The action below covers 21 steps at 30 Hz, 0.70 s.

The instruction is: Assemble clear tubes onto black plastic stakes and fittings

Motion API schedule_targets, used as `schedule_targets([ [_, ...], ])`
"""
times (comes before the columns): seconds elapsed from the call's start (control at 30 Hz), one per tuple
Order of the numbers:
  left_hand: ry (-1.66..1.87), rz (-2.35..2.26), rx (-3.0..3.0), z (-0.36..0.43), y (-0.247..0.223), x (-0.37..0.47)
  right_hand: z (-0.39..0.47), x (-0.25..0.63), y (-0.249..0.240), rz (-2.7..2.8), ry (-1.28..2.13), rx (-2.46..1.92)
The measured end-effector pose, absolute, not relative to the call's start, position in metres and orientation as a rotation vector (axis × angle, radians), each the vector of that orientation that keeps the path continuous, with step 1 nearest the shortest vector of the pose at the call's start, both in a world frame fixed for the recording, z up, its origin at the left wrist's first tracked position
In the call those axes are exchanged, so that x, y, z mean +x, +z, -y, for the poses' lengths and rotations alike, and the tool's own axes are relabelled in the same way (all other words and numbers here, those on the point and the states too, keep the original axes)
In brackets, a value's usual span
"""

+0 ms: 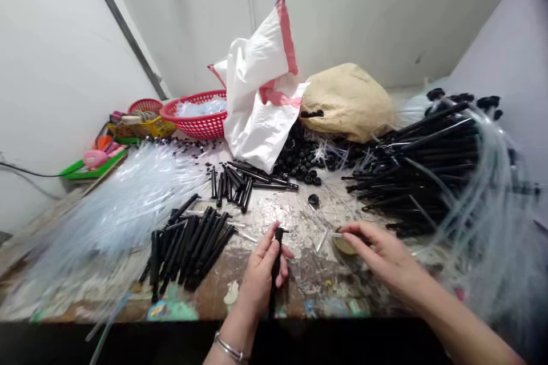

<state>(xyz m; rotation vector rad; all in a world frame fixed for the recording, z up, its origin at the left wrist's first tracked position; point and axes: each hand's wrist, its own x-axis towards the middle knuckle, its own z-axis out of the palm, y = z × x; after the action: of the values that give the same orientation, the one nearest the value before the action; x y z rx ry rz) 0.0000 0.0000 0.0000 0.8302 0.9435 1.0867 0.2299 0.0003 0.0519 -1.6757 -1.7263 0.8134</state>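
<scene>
My left hand (258, 275) is wrapped round a slim black plastic tube (278, 235), held upright with a small side spout at its top. To the right, my right hand (383, 252) pinches a short clear tube (336, 235) between thumb and fingertips. The clear piece points left, over a small round dish (346, 248) whose contents I cannot make out. A gap separates the two hands. Beside my left hand lies a pile of black tubes (192, 248), and shorter black tubes (233, 185) lie farther back.
Long clear tubing (132, 205) spreads over the left side. Black tubes with clear hoses (432, 165) are heaped at right. Behind stand a red basket (197, 125), a white sack (261, 108) and a tan bag (349, 102). Black caps (302, 165) lie before the sacks.
</scene>
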Motion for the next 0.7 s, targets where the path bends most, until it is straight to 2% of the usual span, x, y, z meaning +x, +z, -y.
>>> schedule_targets([
  [0.27,1.074,-0.939,0.797,-0.001,0.002,0.003,-0.007,0.181,0.039,1.633,1.076,-1.459],
  [0.7,1.039,-0.918,0.861,-0.001,0.006,0.003,-0.014,0.168,0.027,1.891,0.920,-1.538],
])
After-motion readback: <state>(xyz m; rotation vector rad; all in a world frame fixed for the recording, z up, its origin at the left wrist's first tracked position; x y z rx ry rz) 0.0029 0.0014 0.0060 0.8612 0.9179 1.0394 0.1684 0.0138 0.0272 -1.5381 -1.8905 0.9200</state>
